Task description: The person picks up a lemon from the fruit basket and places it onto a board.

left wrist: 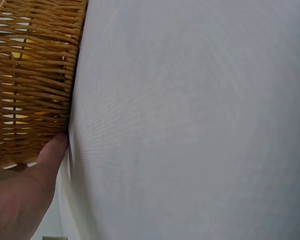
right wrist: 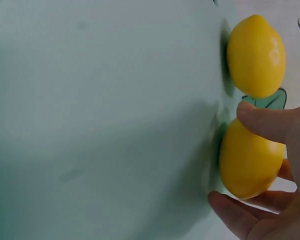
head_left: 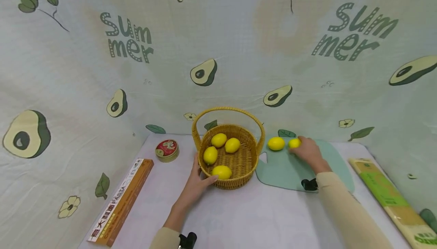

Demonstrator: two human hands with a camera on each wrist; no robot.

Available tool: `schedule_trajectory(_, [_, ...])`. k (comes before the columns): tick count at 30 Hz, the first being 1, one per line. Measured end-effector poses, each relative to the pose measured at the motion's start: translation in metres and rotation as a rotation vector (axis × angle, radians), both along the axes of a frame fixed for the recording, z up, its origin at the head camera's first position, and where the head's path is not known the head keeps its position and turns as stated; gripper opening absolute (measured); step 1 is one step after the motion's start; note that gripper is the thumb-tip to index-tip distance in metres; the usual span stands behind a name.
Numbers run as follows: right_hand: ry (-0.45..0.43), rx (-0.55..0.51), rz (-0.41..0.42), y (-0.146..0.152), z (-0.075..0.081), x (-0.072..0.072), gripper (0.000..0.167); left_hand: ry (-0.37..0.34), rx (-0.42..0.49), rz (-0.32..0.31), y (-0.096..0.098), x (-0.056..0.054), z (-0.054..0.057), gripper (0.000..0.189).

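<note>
A wicker basket (head_left: 239, 182) with a tall hoop handle stands mid-table, with several lemons (head_left: 232, 145) inside. My left hand (head_left: 198, 182) grips its near-left side, thumb at the front and fingers round the left wall. In the left wrist view, a fingertip (left wrist: 59, 142) touches the woven wall low down by the tablecloth. On the pale green cutting board (head_left: 283, 173), my right hand (head_left: 308, 152) holds a lemon (right wrist: 250, 160) between thumb and fingers, close over the surface. Another lemon (head_left: 275, 143) lies on the board just left of it.
A red-topped round tin (head_left: 167, 150) sits left of the basket. The long pasta box (head_left: 121, 201) lies along the left edge, and a green-and-yellow noodle packet (head_left: 389, 194) along the right. A printed cloth (head_left: 232, 32) hangs behind the table.
</note>
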State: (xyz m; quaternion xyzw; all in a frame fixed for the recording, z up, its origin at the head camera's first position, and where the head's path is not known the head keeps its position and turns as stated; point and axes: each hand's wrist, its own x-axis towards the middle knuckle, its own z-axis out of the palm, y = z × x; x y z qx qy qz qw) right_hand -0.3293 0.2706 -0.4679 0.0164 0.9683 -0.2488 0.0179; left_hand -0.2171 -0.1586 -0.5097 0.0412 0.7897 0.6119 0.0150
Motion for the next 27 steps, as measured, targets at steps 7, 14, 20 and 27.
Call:
schedule_trajectory(7, [0.044, 0.004, 0.014, 0.009, 0.006, 0.002, 0.084, 0.009, -0.001, -0.002, 0.004, -0.003, 0.004, 0.113])
schedule_trajectory(14, [-0.008, -0.002, 0.052, 0.008, 0.009, 0.007, 0.089, -0.036, -0.013, 0.019, -0.001, 0.003, 0.002, 0.114])
schedule_trajectory(20, [-0.029, 0.029, 0.064, 0.006, 0.02, 0.012, 0.09, -0.011, -0.001, 0.013, -0.003, 0.003, -0.001, 0.114])
schedule_trajectory(27, [0.028, 0.064, 0.112, 0.001, 0.044, 0.026, 0.081, -0.01, 0.009, -0.003, -0.001, 0.001, 0.001, 0.113])
